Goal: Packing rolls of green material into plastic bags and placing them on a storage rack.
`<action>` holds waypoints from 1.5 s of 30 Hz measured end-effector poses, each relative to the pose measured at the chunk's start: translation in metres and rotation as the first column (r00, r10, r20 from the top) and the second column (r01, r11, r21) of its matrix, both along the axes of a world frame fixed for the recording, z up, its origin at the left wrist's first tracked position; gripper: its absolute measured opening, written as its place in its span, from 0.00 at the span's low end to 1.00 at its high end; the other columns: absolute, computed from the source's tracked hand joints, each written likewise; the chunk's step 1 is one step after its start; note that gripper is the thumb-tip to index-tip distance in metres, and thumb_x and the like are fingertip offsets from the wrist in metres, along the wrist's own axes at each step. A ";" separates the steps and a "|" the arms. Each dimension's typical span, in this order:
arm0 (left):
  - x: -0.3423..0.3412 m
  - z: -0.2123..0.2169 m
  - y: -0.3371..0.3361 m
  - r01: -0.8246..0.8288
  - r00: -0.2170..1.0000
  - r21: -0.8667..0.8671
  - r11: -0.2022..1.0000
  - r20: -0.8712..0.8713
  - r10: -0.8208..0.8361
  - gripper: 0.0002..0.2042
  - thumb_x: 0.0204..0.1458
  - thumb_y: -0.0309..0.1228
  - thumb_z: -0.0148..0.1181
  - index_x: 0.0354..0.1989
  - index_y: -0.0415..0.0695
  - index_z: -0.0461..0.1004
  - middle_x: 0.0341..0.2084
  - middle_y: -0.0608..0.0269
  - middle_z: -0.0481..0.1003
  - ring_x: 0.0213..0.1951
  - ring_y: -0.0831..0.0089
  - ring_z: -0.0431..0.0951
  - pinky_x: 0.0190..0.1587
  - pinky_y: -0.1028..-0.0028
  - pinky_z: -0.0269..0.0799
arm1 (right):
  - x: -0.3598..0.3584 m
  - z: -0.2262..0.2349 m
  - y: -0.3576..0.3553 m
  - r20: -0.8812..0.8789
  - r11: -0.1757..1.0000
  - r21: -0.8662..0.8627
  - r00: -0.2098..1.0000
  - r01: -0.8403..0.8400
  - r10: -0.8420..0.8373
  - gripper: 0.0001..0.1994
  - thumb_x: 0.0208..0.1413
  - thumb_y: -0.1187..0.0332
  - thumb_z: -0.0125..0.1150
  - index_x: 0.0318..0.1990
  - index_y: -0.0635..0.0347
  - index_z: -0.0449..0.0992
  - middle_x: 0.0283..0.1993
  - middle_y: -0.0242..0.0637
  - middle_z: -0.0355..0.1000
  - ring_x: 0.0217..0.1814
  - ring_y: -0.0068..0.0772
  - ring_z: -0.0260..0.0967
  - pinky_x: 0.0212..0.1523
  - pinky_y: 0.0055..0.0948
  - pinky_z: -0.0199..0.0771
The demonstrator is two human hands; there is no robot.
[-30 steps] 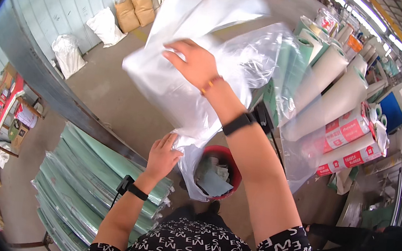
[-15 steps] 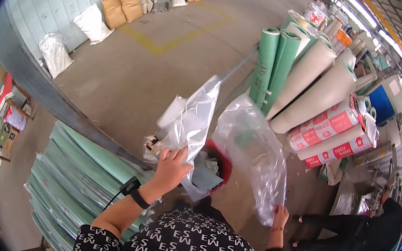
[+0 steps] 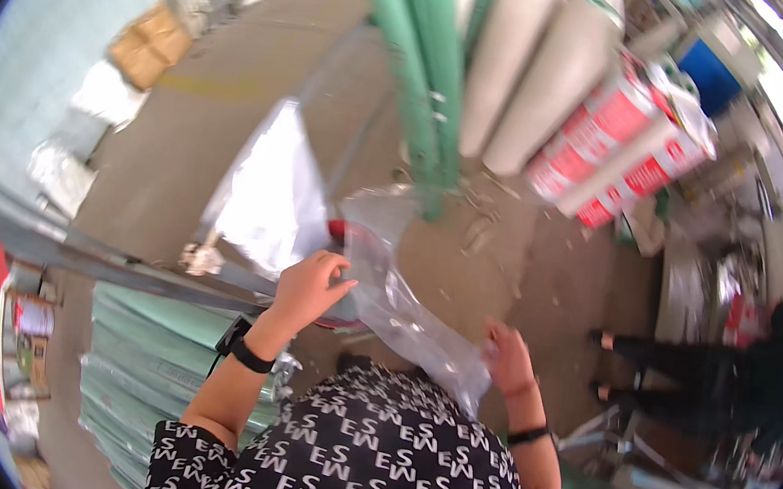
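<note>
The clear plastic bag (image 3: 403,310) hangs stretched between both hands, above the concrete floor (image 3: 546,263) and in front of the person. The left hand (image 3: 308,285) pinches its upper edge; the right hand (image 3: 506,358) grips the lower end. The film is thin, glossy and crumpled; the bag appears not yet opened or filled.

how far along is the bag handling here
Early to midway, by the look of it. Done: a clear plastic bag is picked up and stretched between both hands. In hand: the left hand grips its upper end, the right hand its lower end. A second clear sheet hangs by the left hand. Left: the bag is not set down anywhere; a red bin barely shows behind it.
</note>
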State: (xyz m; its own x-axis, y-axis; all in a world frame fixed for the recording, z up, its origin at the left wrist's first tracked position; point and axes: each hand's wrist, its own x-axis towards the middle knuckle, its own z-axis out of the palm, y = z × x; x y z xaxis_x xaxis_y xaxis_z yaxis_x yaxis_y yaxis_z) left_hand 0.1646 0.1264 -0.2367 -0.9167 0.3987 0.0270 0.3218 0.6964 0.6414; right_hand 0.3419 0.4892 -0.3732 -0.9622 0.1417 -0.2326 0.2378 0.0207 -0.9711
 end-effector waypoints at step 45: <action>-0.386 0.006 0.295 0.080 0.973 0.497 0.864 -0.227 0.041 0.10 0.61 0.33 0.49 0.42 0.41 0.72 0.33 0.59 0.74 0.38 0.67 0.74 0.43 0.66 0.71 | -0.054 0.093 0.120 0.014 0.403 -0.851 0.780 0.338 -0.625 0.24 0.62 0.60 0.43 0.61 0.66 0.62 0.65 0.46 0.60 0.67 0.46 0.56 0.67 0.47 0.54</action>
State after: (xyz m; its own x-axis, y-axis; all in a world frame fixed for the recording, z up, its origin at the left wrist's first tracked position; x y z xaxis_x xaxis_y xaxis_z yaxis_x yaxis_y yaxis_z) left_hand -0.2209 0.4217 -0.2308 -0.8543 0.2936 0.4290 0.5077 0.2937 0.8100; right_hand 0.2874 0.6095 -0.2802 -0.8252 0.5032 -0.2564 -0.3184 -0.7895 -0.5247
